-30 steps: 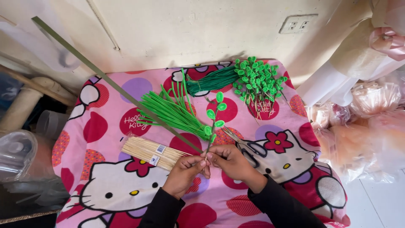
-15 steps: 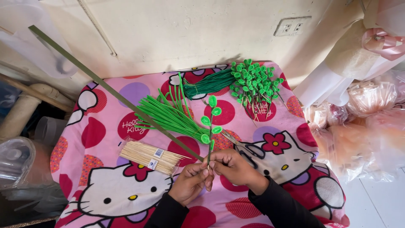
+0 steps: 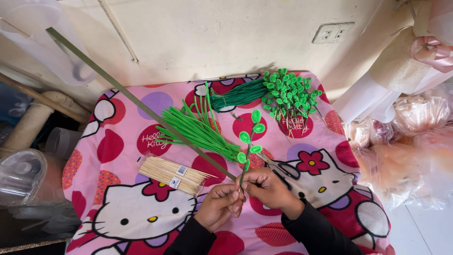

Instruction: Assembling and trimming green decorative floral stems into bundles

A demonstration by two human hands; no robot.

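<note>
Fingertips of both hands pinched together on the lower end of a green leaf sprig (image 3: 248, 146): left hand (image 3: 218, 204) below, right hand (image 3: 266, 187) just beside and above, pressed on the stem. Seemingly mid-wrap, binding sprig to the long green strip (image 3: 141, 106) meeting the grip from upper left. Next: likely another turn, pinch kept tight. Sprig upright over the pink cloth (image 3: 118, 146), long axis near vertical, leaves away from the body. Nearby: skewer bundle (image 3: 172, 174), green stems (image 3: 198, 130), finished sprigs (image 3: 290, 92).

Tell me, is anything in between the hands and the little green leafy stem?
Nothing visible is. The left hand and right hand both already pinch the bottom of the leafy stem, holding it above the pink cloth.
</note>
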